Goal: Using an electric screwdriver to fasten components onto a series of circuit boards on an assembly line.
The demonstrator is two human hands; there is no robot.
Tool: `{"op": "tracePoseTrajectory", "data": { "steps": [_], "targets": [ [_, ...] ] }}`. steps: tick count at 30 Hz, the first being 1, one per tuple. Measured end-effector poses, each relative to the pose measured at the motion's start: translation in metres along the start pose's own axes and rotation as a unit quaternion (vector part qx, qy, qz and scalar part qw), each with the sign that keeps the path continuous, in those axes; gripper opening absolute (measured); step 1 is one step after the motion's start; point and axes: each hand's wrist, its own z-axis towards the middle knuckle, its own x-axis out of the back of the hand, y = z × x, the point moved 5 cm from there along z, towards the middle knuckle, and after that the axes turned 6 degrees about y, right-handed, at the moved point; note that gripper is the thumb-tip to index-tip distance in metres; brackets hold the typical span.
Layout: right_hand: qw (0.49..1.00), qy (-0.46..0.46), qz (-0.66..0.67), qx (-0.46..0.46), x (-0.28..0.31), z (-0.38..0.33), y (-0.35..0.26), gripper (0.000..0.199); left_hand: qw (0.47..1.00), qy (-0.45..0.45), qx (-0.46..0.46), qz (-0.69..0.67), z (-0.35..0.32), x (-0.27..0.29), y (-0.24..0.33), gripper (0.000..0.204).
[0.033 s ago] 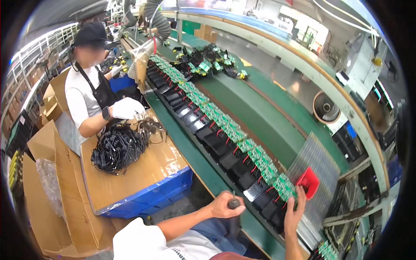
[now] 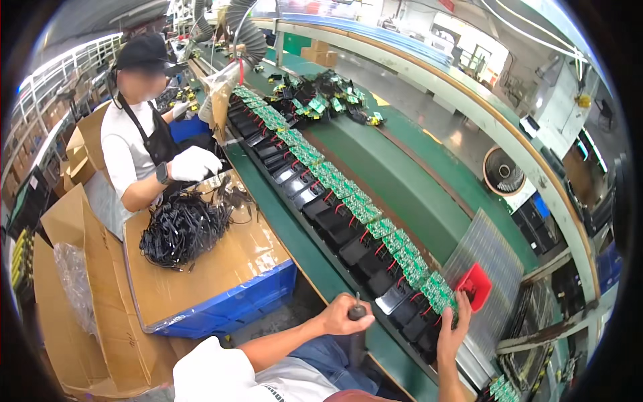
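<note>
My left hand (image 2: 343, 315) is wrapped round a dark cylindrical tool (image 2: 357, 312) with a thin metal shaft pointing up, near the bench's front edge. It looks like an electric screwdriver. My right hand (image 2: 454, 335) reaches up at the near end of a row of green circuit boards (image 2: 439, 292), fingers stretched and thumb apart. Its fingertips are beside the nearest boards and a red bin (image 2: 475, 287) with small dark contents; whether they touch is unclear. Black housings (image 2: 390, 301) line up along the boards, joined by short red wires.
A co-worker's white-gloved hand (image 2: 195, 165) is over a heap of black cables (image 2: 181, 231) on a cardboard-topped blue crate (image 2: 231, 303). More boards with black parts (image 2: 325, 97) lie heaped on the green bench (image 2: 382, 174). A ribbed translucent sheet (image 2: 492, 258) lies behind the red bin.
My hands have barely moved; the left one with its tool sits slightly higher. The co-worker's gloved hand has shifted a little. Gaps between some circuit boards show more clearly.
</note>
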Motion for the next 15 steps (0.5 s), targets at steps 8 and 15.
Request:
{"op": "tracePoseTrajectory", "data": {
  "steps": [8,15],
  "targets": [
    [1.0,0.012,-0.006,-0.012,-0.008,0.006,-0.004,0.048,0.997,0.035,0.03,-0.065,0.014,0.015,-0.002,0.021],
    [0.999,0.037,-0.006,-0.011,-0.044,0.017,-0.015,0.05,0.997,0.033,0.015,-0.061,0.011,0.011,-0.008,0.021]
  ]
}}
